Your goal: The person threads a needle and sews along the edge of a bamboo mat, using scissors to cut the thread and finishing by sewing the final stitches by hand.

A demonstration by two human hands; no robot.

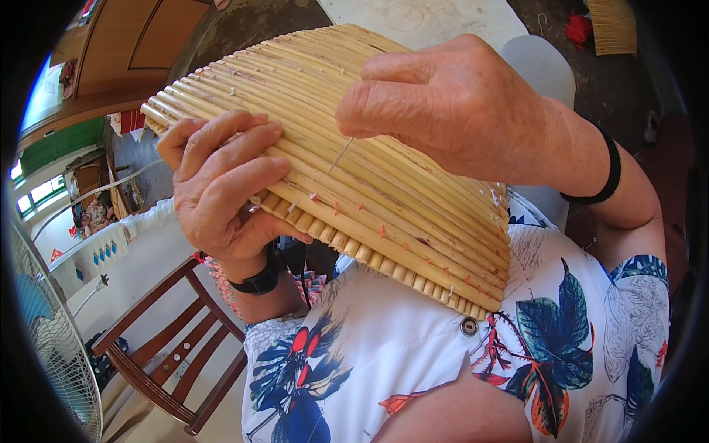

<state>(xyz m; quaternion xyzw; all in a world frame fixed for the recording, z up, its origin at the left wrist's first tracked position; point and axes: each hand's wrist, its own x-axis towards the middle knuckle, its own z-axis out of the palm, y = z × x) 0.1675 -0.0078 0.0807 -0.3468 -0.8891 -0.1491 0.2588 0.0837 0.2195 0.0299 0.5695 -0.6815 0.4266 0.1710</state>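
Note:
A mat of pale bamboo strips (384, 199), bound side by side with small red thread ends showing, rests on my lap and tilts up toward the camera. My left hand (221, 184) grips its left edge, fingers curled over the top face and thumb underneath. My right hand (450, 111) hovers above the middle of the mat, fingers pinched on a thin metal needle (341, 155) whose tip points down onto the strips. A black band sits on each wrist.
A dark wooden chair (170, 354) stands at the lower left beside a white fan (44, 347). A white power strip (92, 255) lies further left. Another bamboo piece (613, 26) and red thread (578, 28) lie on the dark floor at top right.

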